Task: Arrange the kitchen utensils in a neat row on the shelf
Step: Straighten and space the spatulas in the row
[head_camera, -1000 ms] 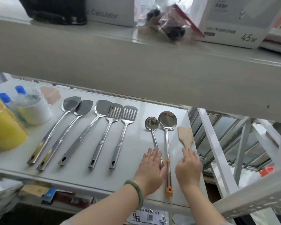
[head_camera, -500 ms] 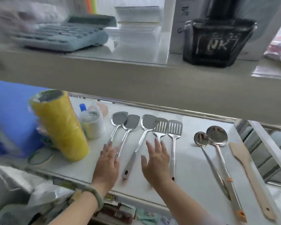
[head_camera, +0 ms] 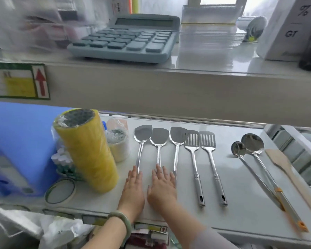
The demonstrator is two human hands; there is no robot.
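**Squaring up the three solid turners, hands flat on the handles**

Pressing down now: the left hand lies flat, fingers spread, over the handle of the leftmost steel solid turner; the right hand lies flat too, palm down, covering the handles of the middle solid turner and third solid turner. Nothing gripped.

Risks, as I read it: a sideways nudge could send that third blade into the slotted steel spatula it already touches, and a leftward slide could bump the tall yellow wrapped roll just beside the row on the white shelf.
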